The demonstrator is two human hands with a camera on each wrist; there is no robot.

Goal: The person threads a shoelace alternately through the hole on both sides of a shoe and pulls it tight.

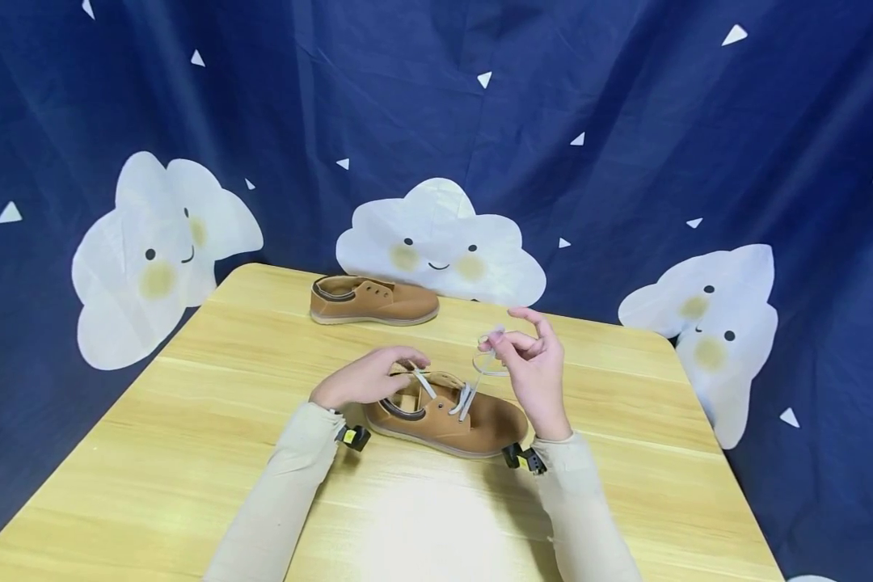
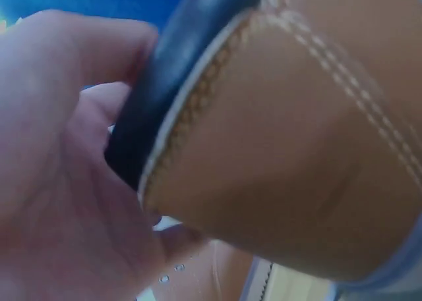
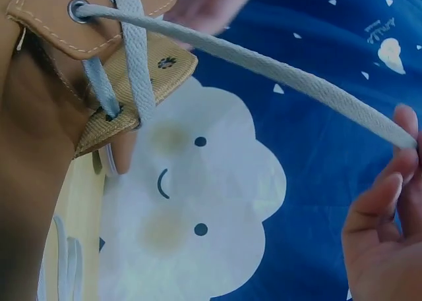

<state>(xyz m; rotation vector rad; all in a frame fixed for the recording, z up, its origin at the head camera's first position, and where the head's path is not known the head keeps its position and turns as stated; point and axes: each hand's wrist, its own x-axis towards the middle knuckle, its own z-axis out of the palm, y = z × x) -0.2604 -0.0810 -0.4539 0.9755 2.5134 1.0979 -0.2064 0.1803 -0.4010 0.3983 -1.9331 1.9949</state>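
A brown leather shoe lies on the table, toe to the right, with pale grey laces through its front eyelets. My right hand is raised over the toe and pinches a shoelace, which stretches from an eyelet to the fingertips; a small loop hangs beside it. My left hand arches over the heel opening, with another stretch of lace running straight from between its fingers toward the eyelets. In the left wrist view the dark padded collar hides the left fingertips.
A second brown shoe, without laces in its eyelets, stands near the far edge of the wooden table. Behind the table hangs a blue curtain with smiling clouds. Wrist cameras are strapped to both sleeves, close to the shoe.
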